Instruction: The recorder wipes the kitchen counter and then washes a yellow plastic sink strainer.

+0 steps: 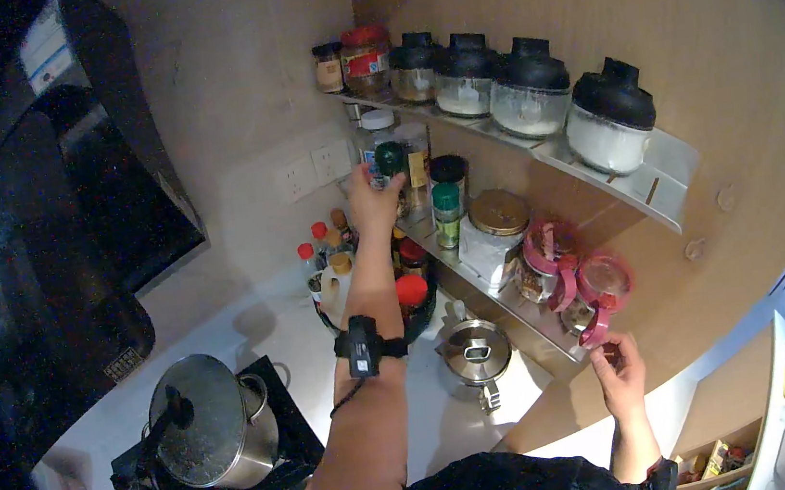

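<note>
My left hand [375, 203] reaches over the back end of the lower metal shelf, its fingers parted around a small bottle with a dark green cap [390, 160]; whether they touch it, I cannot tell. Behind stand a clear jar with a white lid [377, 120] and a tall clear jar [415, 162]. My right hand [619, 370], fingers curled, is just below the pink handle of a glass jar [604, 282] at the shelf's front end; contact and anything inside the hand are unclear. Between the hands are a green-capped shaker [447, 213] and a square jar with a gold lid [498, 215].
The upper shelf [668, 177] carries several black-topped glass jars. Below my left arm, bottles stand on a round dark tray [425, 325]. A steel pot [476, 355] sits on the counter. At left a lidded stockpot [210, 425] rests on the hob beneath a range hood [67, 260].
</note>
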{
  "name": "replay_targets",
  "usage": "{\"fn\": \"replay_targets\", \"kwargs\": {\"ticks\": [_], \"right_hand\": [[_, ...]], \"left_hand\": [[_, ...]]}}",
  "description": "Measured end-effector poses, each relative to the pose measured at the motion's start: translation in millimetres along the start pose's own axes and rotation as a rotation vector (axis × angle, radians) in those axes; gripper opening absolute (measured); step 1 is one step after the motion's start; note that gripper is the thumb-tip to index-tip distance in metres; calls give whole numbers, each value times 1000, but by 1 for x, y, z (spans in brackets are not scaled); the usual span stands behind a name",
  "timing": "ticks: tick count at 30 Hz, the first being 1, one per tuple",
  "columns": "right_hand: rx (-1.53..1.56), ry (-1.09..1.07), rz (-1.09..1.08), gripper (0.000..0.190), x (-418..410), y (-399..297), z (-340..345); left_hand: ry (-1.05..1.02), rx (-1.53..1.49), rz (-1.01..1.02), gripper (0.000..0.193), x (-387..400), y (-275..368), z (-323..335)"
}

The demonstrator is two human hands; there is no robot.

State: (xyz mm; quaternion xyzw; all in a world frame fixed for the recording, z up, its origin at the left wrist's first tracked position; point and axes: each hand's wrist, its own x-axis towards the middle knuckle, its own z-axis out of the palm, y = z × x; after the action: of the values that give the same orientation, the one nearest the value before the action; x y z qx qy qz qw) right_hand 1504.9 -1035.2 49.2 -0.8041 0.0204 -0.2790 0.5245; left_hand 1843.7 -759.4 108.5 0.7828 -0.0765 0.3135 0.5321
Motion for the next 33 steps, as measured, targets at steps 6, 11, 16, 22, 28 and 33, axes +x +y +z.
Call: {"fn": "replay_targets", "kwargs": {"ticks": [6,11,16,22,28,33], "right_hand": [[3,12,-10,19,-2,3,-3],[13,21,18,21,-2,0,1],[-9,37,-12,20,-3,0,-2],[14,20,-12,20,-3,4,0],[-25,39,-9,20,-4,3,-5],[-9,46,42,16,-6,-1,-6]], "left_hand": [[86,232,-43,49,-15,4,4],[-214,54,65,40,-16,0,13],[-106,185,133,41,-20,7,28],[-143,39,158,49,-20,-10,37],[-21,-166,131,34,-49,-3,24],[-318,-168,154,32,-86,22,0]]}}
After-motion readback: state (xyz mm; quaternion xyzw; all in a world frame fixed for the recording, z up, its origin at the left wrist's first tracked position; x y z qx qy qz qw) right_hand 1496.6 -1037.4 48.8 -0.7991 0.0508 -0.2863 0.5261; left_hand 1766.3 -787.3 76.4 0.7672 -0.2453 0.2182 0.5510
